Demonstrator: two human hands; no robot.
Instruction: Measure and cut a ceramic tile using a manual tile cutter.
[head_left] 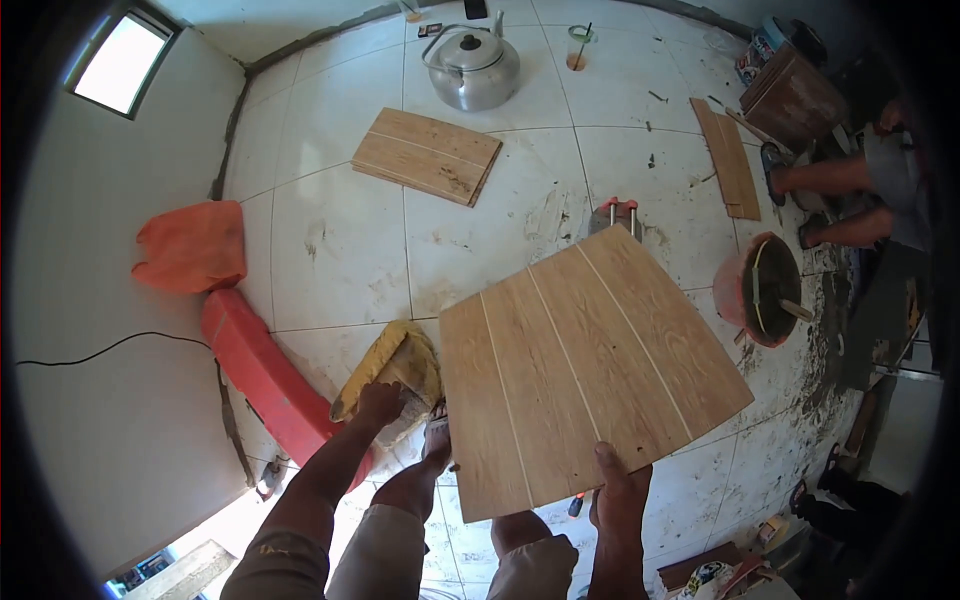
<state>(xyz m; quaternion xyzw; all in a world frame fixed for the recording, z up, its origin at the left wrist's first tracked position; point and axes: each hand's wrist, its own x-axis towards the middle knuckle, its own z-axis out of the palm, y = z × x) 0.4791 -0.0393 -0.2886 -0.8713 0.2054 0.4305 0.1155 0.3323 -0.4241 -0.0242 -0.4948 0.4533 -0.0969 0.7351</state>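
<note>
A large wood-look tile (595, 355) with lengthwise pale grooves is tilted in front of me, my right hand (617, 490) gripping its lower edge with the thumb on the face. My left hand (385, 400) is closed on a worn yellow sponge-like pad (372, 365) with a greyish, dirty inner part, just left of the tile and by my foot. Behind the tile, a tool with two metal bars and red ends (615, 208) is partly hidden.
Stacked planks (425, 150), a kettle (475, 75) and a drink cup (577, 48) stand ahead. Left lie an orange bag (187, 245) and red plastic piece (260, 370). Right are a mortar bucket (760, 290), cut boards (728, 160) and two other people's legs (840, 180) (840, 500).
</note>
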